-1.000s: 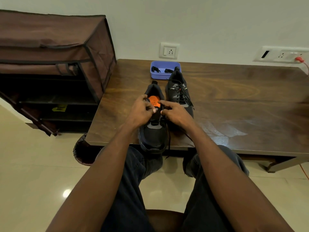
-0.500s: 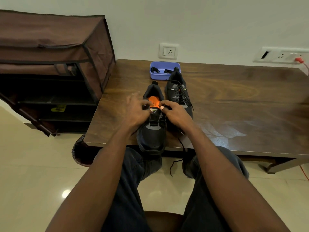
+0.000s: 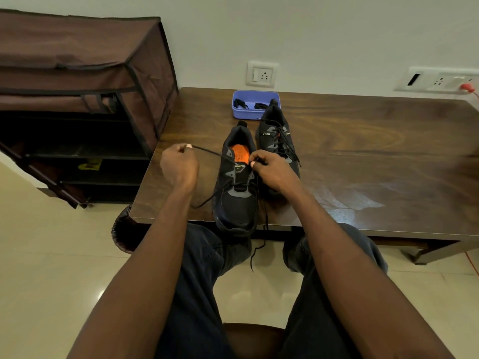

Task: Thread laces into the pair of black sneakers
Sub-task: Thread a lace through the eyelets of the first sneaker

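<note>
Two black sneakers stand side by side on the wooden table (image 3: 363, 156). The near sneaker (image 3: 237, 200), with an orange insole, has its toe at the table's front edge. My left hand (image 3: 178, 165) pinches a black lace (image 3: 210, 152) and holds it taut out to the left of this shoe. My right hand (image 3: 272, 169) grips the shoe's upper right side by the eyelets. Another lace end hangs over the table edge toward the floor. The far sneaker (image 3: 276, 136) is laced.
A purple tray (image 3: 255, 114) holding black laces sits behind the shoes by the wall. A brown fabric shoe rack (image 3: 85, 81) stands to the left of the table. Wall sockets are behind. My knees are under the table's front edge.
My left hand has moved left and away from the shoe, drawing the lace out taut through an eyelet. My right hand stays at the shoe's tongue.
</note>
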### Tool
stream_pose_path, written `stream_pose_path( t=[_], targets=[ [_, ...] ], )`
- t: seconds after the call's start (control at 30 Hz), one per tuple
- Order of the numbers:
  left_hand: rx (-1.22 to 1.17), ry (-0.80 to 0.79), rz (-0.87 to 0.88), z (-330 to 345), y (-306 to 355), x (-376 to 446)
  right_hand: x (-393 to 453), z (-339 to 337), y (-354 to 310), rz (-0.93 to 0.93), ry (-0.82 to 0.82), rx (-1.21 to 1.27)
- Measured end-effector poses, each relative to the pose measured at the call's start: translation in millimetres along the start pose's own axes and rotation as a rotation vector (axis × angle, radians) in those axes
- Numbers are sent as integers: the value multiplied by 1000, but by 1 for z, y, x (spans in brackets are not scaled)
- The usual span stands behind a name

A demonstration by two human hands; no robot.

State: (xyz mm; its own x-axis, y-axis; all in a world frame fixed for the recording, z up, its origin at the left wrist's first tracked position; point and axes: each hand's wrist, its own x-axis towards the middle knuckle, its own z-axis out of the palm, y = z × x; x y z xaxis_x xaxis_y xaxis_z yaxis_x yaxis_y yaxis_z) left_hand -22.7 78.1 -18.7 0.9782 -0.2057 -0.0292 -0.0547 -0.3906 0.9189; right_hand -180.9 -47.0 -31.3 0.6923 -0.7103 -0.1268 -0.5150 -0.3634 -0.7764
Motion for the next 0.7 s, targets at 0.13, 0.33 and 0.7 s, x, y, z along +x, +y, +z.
stream_pose_path(
  t=[0.13,0.33,0.7],
  targets=[
    [242,-118,186,2,-2,-5,2,2,1,0,0,1],
    [294,-575,170,14,-2,-21,4,8,7,-47,-7,-26],
    [466,-636,222,13,7,-25,6,4,2,34,-81,91]
  ],
)
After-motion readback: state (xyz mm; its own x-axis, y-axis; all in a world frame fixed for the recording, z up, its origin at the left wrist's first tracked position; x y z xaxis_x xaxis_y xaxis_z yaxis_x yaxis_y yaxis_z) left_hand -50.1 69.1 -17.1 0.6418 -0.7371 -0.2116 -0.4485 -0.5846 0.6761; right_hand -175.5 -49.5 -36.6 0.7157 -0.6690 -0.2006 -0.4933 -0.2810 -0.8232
